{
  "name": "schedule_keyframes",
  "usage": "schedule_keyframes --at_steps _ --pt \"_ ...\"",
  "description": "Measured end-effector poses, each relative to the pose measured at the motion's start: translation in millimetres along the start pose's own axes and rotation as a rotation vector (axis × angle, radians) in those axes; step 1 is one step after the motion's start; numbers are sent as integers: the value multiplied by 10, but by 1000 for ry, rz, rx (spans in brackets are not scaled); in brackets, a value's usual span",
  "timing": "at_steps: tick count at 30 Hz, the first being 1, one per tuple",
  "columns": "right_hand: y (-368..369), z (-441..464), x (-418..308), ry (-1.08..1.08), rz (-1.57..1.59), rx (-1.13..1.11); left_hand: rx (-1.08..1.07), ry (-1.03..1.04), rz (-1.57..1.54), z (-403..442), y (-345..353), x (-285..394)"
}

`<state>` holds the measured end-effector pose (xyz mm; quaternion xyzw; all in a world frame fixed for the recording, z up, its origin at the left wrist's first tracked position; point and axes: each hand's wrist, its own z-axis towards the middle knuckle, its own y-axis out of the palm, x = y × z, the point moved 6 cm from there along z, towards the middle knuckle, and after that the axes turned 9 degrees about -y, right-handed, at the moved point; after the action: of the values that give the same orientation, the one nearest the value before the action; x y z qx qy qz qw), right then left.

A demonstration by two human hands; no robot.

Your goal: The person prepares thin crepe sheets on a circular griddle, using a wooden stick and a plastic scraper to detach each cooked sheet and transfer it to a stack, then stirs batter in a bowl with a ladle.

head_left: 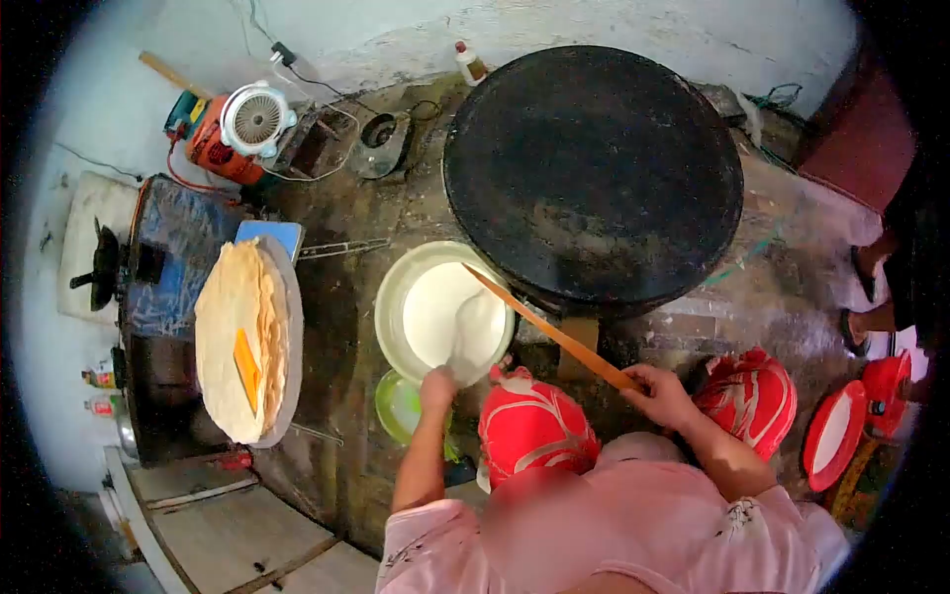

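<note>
A large bowl [388, 322] of white batter stands between my knees and the round black griddle [594, 178]. At the bowl's near edge, my left hand [437, 386] is closed on a ladle [463, 342] whose end rests in the batter. My right hand [655, 394] grips one end of a long wooden spreader [564, 337]; its thin tip reaches over the bowl's right side, beside the griddle's edge. A smaller green bowl [399, 406] sits below the big one, partly hidden. The griddle's surface is bare and dark.
Left, a stack of thin pancakes [233, 337] bears a yellow scraper [246, 368]. Behind are an orange machine with a blower [255, 119] and a bottle [470, 63] by the wall. At right are red basins [833, 436] and another person's feet [866, 287].
</note>
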<state>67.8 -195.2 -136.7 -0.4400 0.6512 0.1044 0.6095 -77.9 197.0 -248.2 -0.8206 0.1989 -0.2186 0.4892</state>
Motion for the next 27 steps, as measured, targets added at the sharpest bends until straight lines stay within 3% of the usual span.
schedule_keyframes --at_steps 1,3,5,7,9,13,16,18,19,21,22,23,24,26,27 --pt "1 5 -39 -14 12 0 2 -7 -5 -53 -127 -38" --pt "5 -25 -79 -17 25 8 -46 -241 -249 -82 -231 -267" --pt "11 -39 -72 15 122 54 -33 -296 -238 -84 11 -432" --pt "14 -23 -85 -13 69 38 -32 -101 47 -45 194 -320" --pt "28 12 -115 -36 14 22 -28 -159 -146 -129 -226 -27" --pt "54 7 -156 7 16 -14 142 -178 -148 78 -328 141" --pt "69 -11 -70 4 3 -16 10 -8 135 321 340 -118" --pt "113 20 11 -12 -14 6 -28 -18 -69 -108 -185 -2" --pt "136 0 14 -52 -42 9 -21 -78 -73 -63 -115 -269" --pt "77 -49 -14 -10 -58 -27 46 2 -78 -111 -92 -479" --pt "135 -59 113 -77 -82 17 111 142 190 89 181 -750" --pt "157 -41 91 -72 -67 -25 51 -15 -143 354 495 -1156" --pt "150 -29 96 -24 -154 -66 75 259 275 201 356 -808" --pt "216 -1 130 -45 -132 -38 8 225 98 243 392 -662" --pt "176 -5 53 -18 -122 -68 -94 49 -188 247 420 -695"
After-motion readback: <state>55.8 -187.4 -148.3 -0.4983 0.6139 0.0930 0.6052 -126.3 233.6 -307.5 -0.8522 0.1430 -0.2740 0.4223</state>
